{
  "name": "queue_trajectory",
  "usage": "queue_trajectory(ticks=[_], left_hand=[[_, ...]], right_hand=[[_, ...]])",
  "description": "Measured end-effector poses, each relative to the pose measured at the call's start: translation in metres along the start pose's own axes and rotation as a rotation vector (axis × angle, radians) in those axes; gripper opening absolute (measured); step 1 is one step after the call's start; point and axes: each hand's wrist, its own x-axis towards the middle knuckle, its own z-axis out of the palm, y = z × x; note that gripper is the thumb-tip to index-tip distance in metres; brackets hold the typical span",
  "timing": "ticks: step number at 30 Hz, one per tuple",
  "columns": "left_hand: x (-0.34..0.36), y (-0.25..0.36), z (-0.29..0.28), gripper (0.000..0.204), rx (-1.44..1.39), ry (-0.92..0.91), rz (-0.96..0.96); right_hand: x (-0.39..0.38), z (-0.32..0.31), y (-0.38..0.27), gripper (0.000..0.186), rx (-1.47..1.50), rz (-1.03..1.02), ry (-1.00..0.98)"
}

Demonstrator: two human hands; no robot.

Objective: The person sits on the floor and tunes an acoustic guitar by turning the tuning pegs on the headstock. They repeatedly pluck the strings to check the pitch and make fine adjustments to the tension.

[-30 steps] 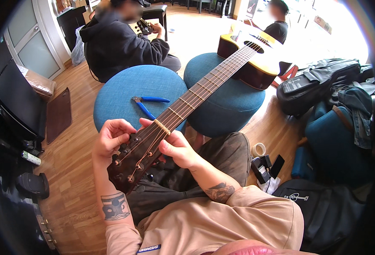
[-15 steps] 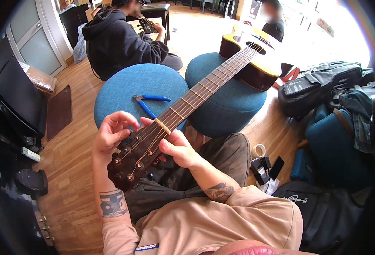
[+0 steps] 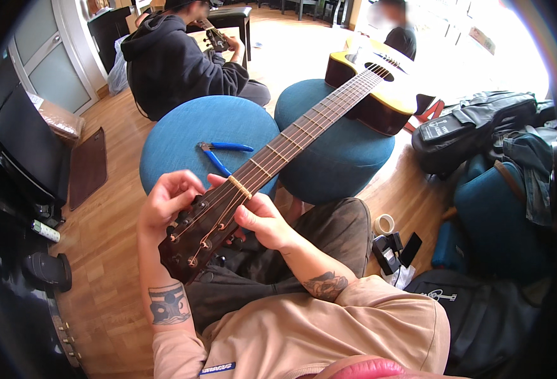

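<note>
An acoustic guitar [image 3: 310, 123] slants toward me, its pale-topped body on the right blue stool [image 3: 348, 170] and its dark headstock [image 3: 187, 252] over my lap. My left hand [image 3: 166, 201] is bent at the headstock's left edge, fingers closed around a tuning peg they partly hide. With my right hand [image 3: 269, 224] I grip the neck by the nut, thumb on the near side and other fingers underneath. Strings run from the nut to the posts. Blue-handled wire cutters [image 3: 229, 146] lie with handles spread on the left blue stool [image 3: 180, 136], beyond my left hand.
A person in a black hoodie [image 3: 171, 76] sits on the floor ahead, holding another guitar; someone else [image 3: 401, 39] is farther right. Gig bags [image 3: 468, 136] lie at right. A tape roll [image 3: 384, 224] and small boxes [image 3: 387, 252] are by my knee.
My left fingers have shifted slightly around the tuning peg, and the headstock has moved a touch. My right hand keeps its hold. The far person on the right has turned and moved left.
</note>
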Motion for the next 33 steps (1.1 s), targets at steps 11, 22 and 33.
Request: queue_trajectory(ticks=[11,22,33], left_hand=[[0.008,0.006,-0.009,0.025,0.109,-0.031,-0.117],[0.0,-0.019,-0.022,0.015,-0.114,-0.138,0.202],[0.006,-0.007,-0.015,0.023,0.079,-0.14,0.145]], right_hand=[[-0.001,0.0,-0.004,0.071,-0.005,0.009,-0.005],[0.002,-0.001,0.003,0.074,-0.004,0.002,-0.016],[0.002,0.003,0.002,0.068,0.004,0.015,0.025]])
